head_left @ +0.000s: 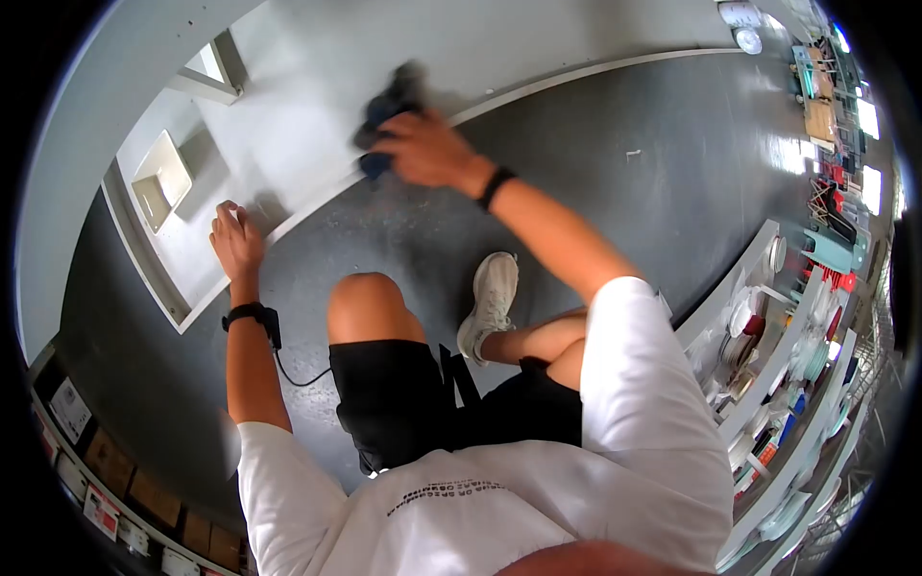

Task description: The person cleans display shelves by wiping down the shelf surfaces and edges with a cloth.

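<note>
Near corner: front left corner of the grey surface [317, 106], bare, with a raised lip
Left hand: at the front edge, a bit in from that corner; fingers part spread and bent, nothing seen in it; light contact with the surface likely, can't confirm
Cream box [161, 182]: on the surface past the left hand, close to the left end edge; apart from the hand [236, 242]
Right hand [423, 151]: over the front edge, further along to the right; fingers closed round a dark bundle [387, 104], looks like cloth, motion blurred
Bundle vs hand: in the right hand's fingers, bulk on the far and left side of it, part hanging over the front edge; surface contact can't be told
Done: bundle in hand and at the surface
Left: bundle not set down or let go; how much else remains can't be judged from one view
Frame leg [223, 75]: stands on the surface beyond the box, away from both hands
White containers [744, 27]: at the far right end, well apart from the bundle
</note>
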A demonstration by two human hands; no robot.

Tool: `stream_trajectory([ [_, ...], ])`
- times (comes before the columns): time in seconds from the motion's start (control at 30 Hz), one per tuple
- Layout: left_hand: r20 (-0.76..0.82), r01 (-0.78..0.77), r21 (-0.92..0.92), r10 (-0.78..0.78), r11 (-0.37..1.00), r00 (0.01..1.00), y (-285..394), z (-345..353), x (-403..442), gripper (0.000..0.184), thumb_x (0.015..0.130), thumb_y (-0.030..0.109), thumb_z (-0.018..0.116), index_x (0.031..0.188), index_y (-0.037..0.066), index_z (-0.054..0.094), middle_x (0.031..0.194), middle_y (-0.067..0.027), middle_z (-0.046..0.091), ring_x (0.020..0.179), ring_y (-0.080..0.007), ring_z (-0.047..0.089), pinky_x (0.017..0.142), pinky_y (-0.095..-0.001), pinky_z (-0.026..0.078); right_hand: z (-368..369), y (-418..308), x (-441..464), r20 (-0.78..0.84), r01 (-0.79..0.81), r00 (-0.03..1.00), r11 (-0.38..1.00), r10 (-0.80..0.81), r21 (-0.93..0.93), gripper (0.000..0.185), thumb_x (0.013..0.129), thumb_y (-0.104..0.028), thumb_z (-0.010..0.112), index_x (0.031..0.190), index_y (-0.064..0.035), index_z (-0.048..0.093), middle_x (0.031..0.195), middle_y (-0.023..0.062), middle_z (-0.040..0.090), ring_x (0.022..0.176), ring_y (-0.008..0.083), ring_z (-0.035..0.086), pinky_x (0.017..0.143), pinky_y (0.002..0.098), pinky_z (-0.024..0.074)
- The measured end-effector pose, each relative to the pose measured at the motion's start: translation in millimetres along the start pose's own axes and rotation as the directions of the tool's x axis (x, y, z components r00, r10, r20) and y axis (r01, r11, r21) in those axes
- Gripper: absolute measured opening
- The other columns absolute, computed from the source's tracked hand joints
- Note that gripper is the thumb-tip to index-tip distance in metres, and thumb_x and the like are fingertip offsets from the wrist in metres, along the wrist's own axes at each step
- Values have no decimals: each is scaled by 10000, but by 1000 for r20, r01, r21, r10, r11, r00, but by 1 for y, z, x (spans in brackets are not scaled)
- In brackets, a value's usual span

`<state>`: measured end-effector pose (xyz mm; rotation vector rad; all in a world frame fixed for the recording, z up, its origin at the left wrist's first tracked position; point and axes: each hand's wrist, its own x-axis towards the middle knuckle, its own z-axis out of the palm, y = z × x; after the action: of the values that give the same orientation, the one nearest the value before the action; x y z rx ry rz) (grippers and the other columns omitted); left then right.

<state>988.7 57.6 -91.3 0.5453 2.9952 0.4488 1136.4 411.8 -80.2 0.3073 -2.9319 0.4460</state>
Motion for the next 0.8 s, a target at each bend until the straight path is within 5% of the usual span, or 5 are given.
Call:
stream_trajectory([
  [0.23, 20, 21, -79, -20, 997, 1000, -3, 3, 1, 175, 947, 144, 498, 1093, 57, 539, 929, -202, 643, 896, -387, 584, 819, -469, 410, -95, 180, -84, 94, -289, 932, 875, 349, -388, 331, 822, -111, 571, 1105, -189, 724, 1216, 59, 640, 1167, 275, 579, 990, 443, 469],
  [0.3, 39, 47, -126, -42, 991, 998, -4, -3, 1, 196, 938, 149, 514, 1110, 56, 523, 916, -223, 633, 873, -417, 576, 816, -493, 416, -94, 185, -35, 267, -413, 824, 853, 499, -320, 341, 819, -94, 592, 1135, -160, 703, 1229, 77, 635, 1181, 291, 569, 997, 403, 482],
  [0.5, 75, 148, -107, -141, 983, 987, 19, 7, -3, 302, 923, 170, 523, 1173, 0, 522, 980, -300, 657, 942, -471, 613, 842, -542, 452, 9, -1, 127, -267, 133, 962, 956, -61, 261, 145, 803, -133, 669, 896, -26, 700, 1107, 157, 672, 1112, 320, 597, 946, 464, 498],
  [0.6, -64, -4, -252, -13, 968, 998, 9, 9, -17, 283, 917, 187, 522, 1129, -1, 502, 896, -305, 645, 836, -518, 602, 740, -564, 444, 29, -120, 142, -33, -10, 999, 1000, 9, -8, 49, 741, -229, 715, 704, -220, 684, 869, -8, 627, 984, 213, 616, 846, 458, 503],
  [0.8, 78, 86, -146, -75, 986, 994, 6, 3, -1, 273, 923, 157, 501, 1154, 14, 488, 889, -309, 646, 816, -477, 624, 743, -518, 467, 53, -5, 76, -216, -157, 946, 924, 242, 348, 310, 769, -163, 739, 1051, -288, 763, 1287, -6, 632, 1201, 235, 583, 993, 415, 481],
])
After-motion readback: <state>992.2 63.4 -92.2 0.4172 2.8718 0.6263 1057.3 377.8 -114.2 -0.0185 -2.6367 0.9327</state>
